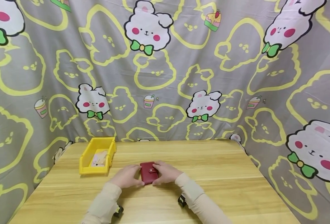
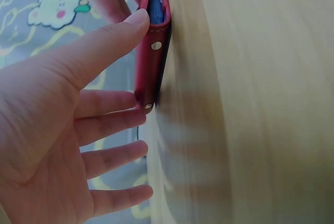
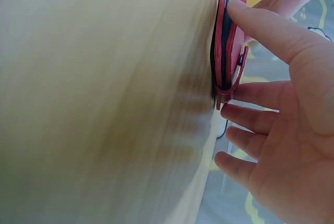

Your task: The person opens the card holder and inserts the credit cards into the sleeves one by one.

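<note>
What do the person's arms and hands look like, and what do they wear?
The left sleeve and right sleeve are cream and reach the wrists. The left hand and right hand are bare: no gloves or rings show. A small black device sits by each forearm.

Looks like a sm. curtained-off booth w/ a rec. setup; can't tell if home, lab or studio. Grey cloth w/ cartoon animals, cups & cake slices hangs in folds beyond the fingers & along L/R sides. Wood-grain counter lies under the fingers & runs approx. to the cloth. Yellow bin, storage type, sits L of the fingers. Blk wrist cams are strapped on behind the fingers.
</note>
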Tool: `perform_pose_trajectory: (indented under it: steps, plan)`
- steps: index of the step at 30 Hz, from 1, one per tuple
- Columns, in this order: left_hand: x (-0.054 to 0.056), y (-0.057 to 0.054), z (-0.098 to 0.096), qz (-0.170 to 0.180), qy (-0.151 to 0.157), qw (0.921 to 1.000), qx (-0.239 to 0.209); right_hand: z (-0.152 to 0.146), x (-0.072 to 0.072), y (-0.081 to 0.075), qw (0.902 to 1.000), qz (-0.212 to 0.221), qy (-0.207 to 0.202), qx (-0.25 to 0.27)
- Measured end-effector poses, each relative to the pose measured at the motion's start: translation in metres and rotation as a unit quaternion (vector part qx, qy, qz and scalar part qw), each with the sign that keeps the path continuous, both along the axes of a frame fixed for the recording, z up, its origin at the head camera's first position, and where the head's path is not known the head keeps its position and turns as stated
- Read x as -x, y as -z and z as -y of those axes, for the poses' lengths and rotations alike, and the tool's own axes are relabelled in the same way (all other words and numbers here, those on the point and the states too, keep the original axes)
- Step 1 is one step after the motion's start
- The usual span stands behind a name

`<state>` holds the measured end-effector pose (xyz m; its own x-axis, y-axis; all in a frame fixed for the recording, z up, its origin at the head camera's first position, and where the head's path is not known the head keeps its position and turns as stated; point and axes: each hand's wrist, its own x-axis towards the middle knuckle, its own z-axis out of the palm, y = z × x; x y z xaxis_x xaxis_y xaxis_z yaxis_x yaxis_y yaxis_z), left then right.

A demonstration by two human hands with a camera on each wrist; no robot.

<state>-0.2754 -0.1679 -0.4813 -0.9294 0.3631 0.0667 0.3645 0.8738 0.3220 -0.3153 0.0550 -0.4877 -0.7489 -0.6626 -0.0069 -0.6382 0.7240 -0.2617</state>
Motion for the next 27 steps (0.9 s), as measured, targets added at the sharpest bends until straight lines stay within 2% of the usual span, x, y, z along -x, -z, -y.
perform_pose_trajectory:
  steps: [11,19,25,27]
  plan:
    - [0.018,0.002,-0.041,0.009,0.035,0.9993,-0.012,-0.043,0.001,-0.002,0.9976,0.039,0.037,0.044]
    - [0.03,0.003,-0.062,0.005,0.062,0.998,-0.007,-0.066,0.006,0.002,0.9952,0.054,0.056,0.059]
    - [0.033,0.004,-0.07,0.003,0.061,0.9981,-0.007,-0.074,0.009,0.001,0.9952,0.053,0.059,0.058]
    - [0.032,0.003,-0.072,-0.007,0.062,0.998,0.002,-0.076,0.009,0.001,0.9949,0.052,0.06,0.063]
